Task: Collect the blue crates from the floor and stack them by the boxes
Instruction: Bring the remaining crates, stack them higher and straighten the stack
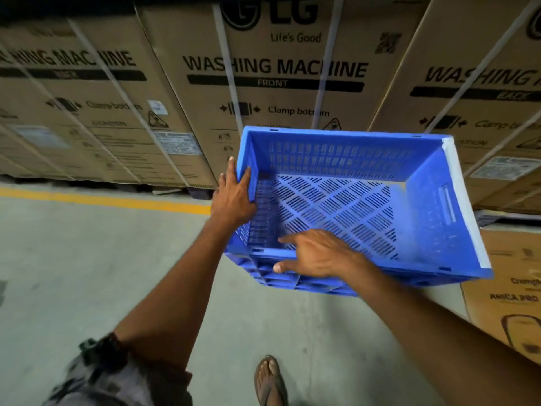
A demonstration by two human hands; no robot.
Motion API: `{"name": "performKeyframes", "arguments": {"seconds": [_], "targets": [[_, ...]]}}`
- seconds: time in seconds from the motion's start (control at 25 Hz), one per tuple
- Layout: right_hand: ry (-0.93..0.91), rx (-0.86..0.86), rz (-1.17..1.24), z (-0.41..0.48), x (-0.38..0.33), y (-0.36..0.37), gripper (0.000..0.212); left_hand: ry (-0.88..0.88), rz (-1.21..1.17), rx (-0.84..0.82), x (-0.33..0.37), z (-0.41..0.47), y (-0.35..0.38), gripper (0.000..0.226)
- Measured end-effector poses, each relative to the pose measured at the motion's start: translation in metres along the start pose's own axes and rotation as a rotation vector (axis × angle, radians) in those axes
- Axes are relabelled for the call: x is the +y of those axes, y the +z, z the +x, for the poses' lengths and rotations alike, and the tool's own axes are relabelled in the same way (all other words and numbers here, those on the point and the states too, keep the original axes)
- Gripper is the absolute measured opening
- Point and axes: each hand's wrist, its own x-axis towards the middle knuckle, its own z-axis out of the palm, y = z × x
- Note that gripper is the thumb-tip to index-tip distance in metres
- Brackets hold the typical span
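Two hands carry one blue crate [351,200], empty, held above the concrete floor [73,259] in front of the washing machine boxes [275,71]. Taking the crate as landmark and going left to right: the left hand [234,197] clamps the crate's left short wall near the far corner, fingers [244,178] curled over the rim, palm outside. The right hand [316,256] grips the near long rim towards its left end, index finger inside, thumb [281,267] pressed on the outer ribbing. Both grips sit on the crate's left half; the right half hangs unsupported and overlaps a smaller carton [515,288] at right. Judgement: for a clean set-down, keep the crate level, shift the right hand further right for balance, and lower it square beside the boxes. Risk: tilt or twist from the off-centre hold.
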Motion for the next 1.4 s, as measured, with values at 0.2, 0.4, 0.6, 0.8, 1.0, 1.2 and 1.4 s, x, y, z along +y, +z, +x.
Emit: {"name": "performKeyframes", "arguments": {"seconds": [0.2,0.4,0.6,0.8,1.0,1.2,1.4], "targets": [[0.055,0.055,-0.094,0.006,-0.004,-0.002,0.038,-0.005,-0.009,0.063,-0.003,0.005,0.015,0.083],[0.124,0.049,-0.084,0.012,-0.003,0.0,0.038,-0.002,-0.025,0.028,-0.001,0.005,0.006,0.082],[0.119,-0.082,0.103,0.016,0.006,-0.007,0.055,0.004,-0.068,0.042,0.002,0.006,0.001,0.078],[-0.018,-0.323,0.744,0.053,0.008,-0.035,0.049,0.0,-0.091,0.016,0.004,0.003,-0.001,0.08],[0.336,-0.192,-0.045,0.142,0.043,0.021,0.132,-0.022,-0.06,0.009,0.005,0.005,0.002,0.089],[0.277,-0.186,-0.098,0.149,0.055,0.047,0.133,-0.018,-0.079,0.019,0.0,0.006,0.008,0.084],[0.293,-0.169,-0.106,0.152,0.055,0.045,0.134,-0.007,-0.067,0.028,0.001,0.008,0.004,0.076]]}}
